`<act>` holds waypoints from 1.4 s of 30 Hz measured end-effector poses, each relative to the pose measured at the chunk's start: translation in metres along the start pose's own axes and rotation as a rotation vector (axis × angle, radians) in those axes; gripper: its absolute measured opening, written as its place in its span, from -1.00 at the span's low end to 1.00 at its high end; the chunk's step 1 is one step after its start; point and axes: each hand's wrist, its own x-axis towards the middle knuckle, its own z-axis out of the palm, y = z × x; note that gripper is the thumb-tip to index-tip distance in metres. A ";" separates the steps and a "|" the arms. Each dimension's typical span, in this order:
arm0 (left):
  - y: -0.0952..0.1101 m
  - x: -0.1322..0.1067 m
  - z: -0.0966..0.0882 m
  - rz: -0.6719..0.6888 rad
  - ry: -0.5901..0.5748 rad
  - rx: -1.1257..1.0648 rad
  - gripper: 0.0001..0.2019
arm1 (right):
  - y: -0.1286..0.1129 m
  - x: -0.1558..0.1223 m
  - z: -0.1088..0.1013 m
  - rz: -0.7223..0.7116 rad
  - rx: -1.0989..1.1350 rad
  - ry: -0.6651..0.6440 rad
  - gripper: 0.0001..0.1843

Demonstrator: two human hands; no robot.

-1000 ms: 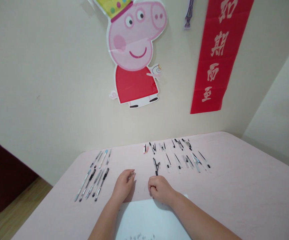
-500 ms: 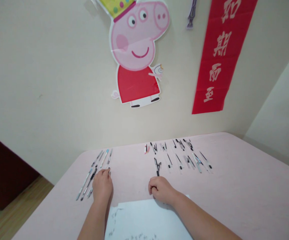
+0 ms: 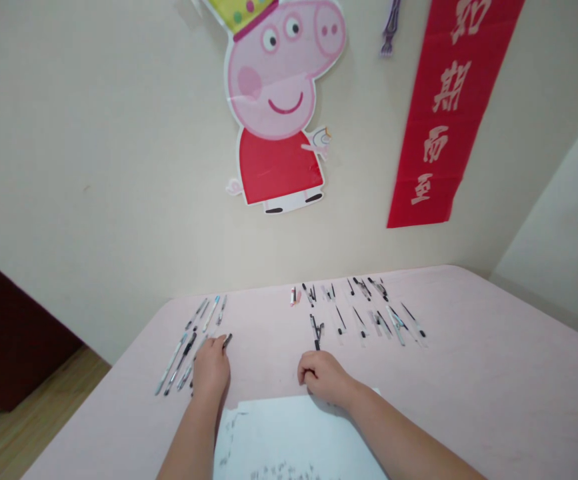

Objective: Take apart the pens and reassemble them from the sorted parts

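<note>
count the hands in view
2: the left hand at the left-side pens, the right hand by the far edge of the paper; none looks hidden.

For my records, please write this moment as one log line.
left hand: at dark-ended pen, grip unclear; right hand: curled, near paper; pen parts: on table, right side

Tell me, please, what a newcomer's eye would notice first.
Probably the large pink cartoon pig cutout in a red dress, high on the pale wall, then the long red banner to its right. Below, the bare left hand lies over slim plastic pens on the pink tabletop.
</note>
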 end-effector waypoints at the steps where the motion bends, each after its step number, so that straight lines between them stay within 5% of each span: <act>1: 0.001 0.000 0.000 0.010 -0.003 -0.011 -0.63 | 0.000 0.000 0.000 -0.002 0.001 0.002 -0.65; 12: 0.027 0.001 -0.013 0.072 -0.079 -0.331 -0.70 | 0.000 -0.001 0.001 -0.001 0.037 0.016 -0.66; 21: 0.062 -0.003 -0.030 0.360 -0.148 -0.658 -0.75 | 0.004 0.002 0.002 0.006 0.021 -0.011 -0.67; 27: 0.076 -0.009 -0.033 0.378 -0.240 -0.680 -0.77 | 0.008 0.001 0.005 -0.045 0.089 0.062 -0.69; 34: 0.092 -0.018 -0.038 0.372 -0.383 -0.566 -0.85 | 0.004 0.000 0.003 -0.094 0.119 0.313 -0.71; 42: 0.106 -0.029 -0.035 0.446 -0.457 -0.600 -0.79 | 0.001 0.000 0.003 -0.033 0.090 0.266 -0.79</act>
